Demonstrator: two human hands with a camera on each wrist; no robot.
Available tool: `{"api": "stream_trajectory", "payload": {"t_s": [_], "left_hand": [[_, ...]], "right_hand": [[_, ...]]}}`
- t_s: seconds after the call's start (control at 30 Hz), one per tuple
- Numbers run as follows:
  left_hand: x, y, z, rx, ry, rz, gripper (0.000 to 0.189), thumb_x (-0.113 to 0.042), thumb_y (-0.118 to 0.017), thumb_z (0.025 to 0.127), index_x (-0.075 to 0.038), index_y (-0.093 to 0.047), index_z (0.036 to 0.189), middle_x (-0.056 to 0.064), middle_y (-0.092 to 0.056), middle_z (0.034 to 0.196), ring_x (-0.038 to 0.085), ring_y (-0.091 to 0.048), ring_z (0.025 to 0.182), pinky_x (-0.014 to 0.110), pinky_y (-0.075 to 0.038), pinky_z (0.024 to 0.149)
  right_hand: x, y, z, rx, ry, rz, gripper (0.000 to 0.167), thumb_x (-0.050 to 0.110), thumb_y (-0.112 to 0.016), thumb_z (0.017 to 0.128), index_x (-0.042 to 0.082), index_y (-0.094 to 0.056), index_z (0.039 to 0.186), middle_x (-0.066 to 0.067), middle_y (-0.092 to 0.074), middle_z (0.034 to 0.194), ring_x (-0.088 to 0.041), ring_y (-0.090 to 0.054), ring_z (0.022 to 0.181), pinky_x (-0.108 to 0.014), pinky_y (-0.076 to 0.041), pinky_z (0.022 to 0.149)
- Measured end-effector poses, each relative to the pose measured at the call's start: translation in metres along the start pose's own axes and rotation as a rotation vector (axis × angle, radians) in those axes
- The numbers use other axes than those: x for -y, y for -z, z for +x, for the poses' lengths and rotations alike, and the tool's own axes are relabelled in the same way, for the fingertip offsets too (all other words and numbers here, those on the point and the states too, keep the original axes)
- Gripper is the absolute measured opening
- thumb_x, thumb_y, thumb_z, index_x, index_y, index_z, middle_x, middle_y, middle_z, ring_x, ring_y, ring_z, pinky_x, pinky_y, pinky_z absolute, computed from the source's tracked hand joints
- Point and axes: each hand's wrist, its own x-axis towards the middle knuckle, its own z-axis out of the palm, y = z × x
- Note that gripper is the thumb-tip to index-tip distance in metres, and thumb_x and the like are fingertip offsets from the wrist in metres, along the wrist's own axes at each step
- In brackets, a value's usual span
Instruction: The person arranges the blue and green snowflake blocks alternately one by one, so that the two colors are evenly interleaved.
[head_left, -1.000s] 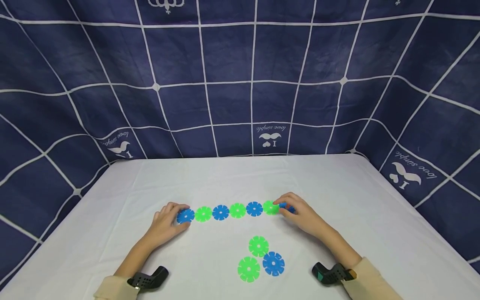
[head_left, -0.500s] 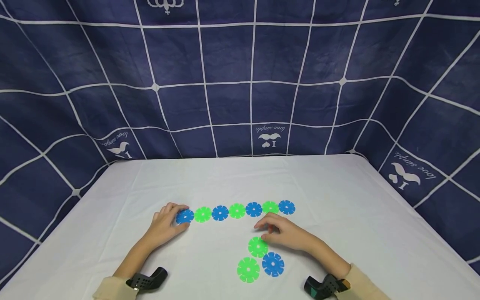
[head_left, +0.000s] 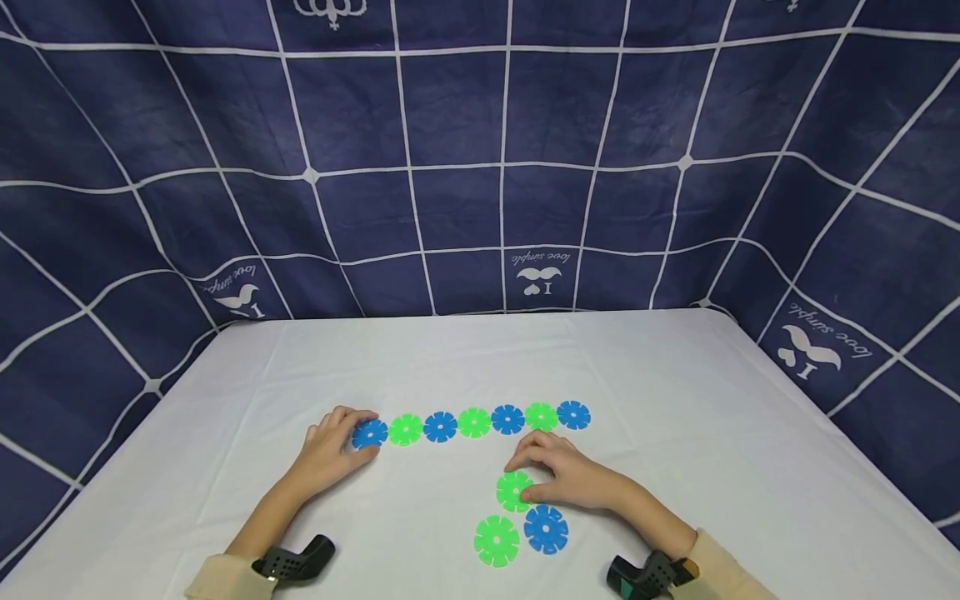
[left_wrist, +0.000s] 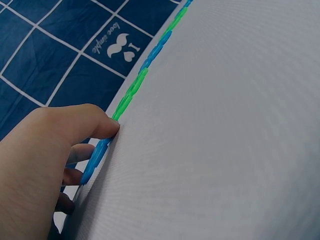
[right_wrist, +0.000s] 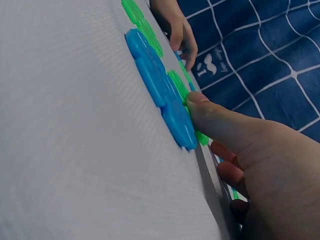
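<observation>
Several flat snowflake discs with notched rims, blue and green by turns, form a row in the head view. My left hand (head_left: 330, 448) holds the blue snowflake disc (head_left: 370, 434) at the row's left end, thumb and index finger at opposite edges. In the left wrist view, that blue disc (left_wrist: 96, 160) lies flat under the fingers. My right hand (head_left: 566, 475) pinches a loose green snowflake disc (head_left: 513, 492) between thumb and fingertips, below the row. In the right wrist view, a nearer blue disc (right_wrist: 162, 90) partly hides it.
Close to the right hand lie a second loose green disc (head_left: 497, 541) and a loose blue disc (head_left: 546, 529). A blue disc (head_left: 573, 415) ends the row at the right. White cloth covers the table (head_left: 300, 358); a dark blue gridded curtain (head_left: 465, 208) hangs behind.
My right hand has left the blue disc at the row's right end, moved toward me and left, and taken hold of the upper loose green disc. The left hand stays put.
</observation>
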Motion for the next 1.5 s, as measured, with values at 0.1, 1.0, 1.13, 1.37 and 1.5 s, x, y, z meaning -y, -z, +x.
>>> {"api": "stream_trajectory", "payload": {"t_s": [0.1,1.0,1.13,1.37,1.5], "left_hand": [[0.0,0.0,0.0,-0.002,-0.002,0.001,0.047,-0.031,-0.066,0.075,-0.013,-0.056,0.118,0.009,-0.05,0.111,0.025,-0.046,0.103,0.033,-0.025,0.072],[0.003,-0.002,0.0,-0.006,-0.005,-0.003,0.046,-0.03,-0.066,0.075,-0.014,-0.057,0.118,0.009,-0.051,0.111,0.025,-0.046,0.103,0.032,-0.025,0.072],[0.003,-0.003,0.001,-0.005,-0.008,0.002,0.047,-0.031,-0.066,0.075,-0.014,-0.056,0.118,0.008,-0.051,0.11,0.024,-0.046,0.102,0.031,-0.024,0.071],[0.002,-0.002,0.001,-0.006,-0.012,0.001,0.047,-0.031,-0.066,0.075,-0.014,-0.056,0.118,0.008,-0.051,0.11,0.024,-0.046,0.102,0.031,-0.024,0.071],[0.0,-0.001,0.0,-0.007,-0.005,0.001,0.047,-0.031,-0.066,0.075,-0.014,-0.056,0.118,0.008,-0.051,0.11,0.024,-0.046,0.102,0.031,-0.024,0.071]], "right_hand": [[-0.001,0.0,0.001,-0.008,0.013,0.018,0.033,0.046,-0.064,0.077,0.034,-0.059,0.108,0.017,-0.049,0.112,-0.009,-0.042,0.111,-0.041,-0.03,0.095],[-0.003,0.02,0.0,-0.168,-0.062,0.188,0.028,0.021,-0.056,0.089,0.022,-0.056,0.117,0.001,-0.054,0.095,-0.007,-0.042,0.068,-0.021,-0.038,0.059],[-0.009,0.031,-0.002,-0.231,-0.077,0.203,0.029,0.017,-0.055,0.089,0.018,-0.057,0.118,0.001,-0.049,0.083,-0.006,-0.039,0.063,-0.02,-0.036,0.055],[-0.022,0.051,-0.005,-0.35,-0.11,0.224,0.029,0.01,-0.054,0.088,0.011,-0.057,0.117,-0.006,-0.051,0.086,-0.005,-0.037,0.058,-0.02,-0.034,0.051],[-0.033,0.061,-0.01,-0.404,-0.118,0.211,0.028,0.01,-0.052,0.089,0.007,-0.057,0.117,-0.009,-0.055,0.096,-0.004,-0.036,0.056,-0.021,-0.034,0.049]]}}
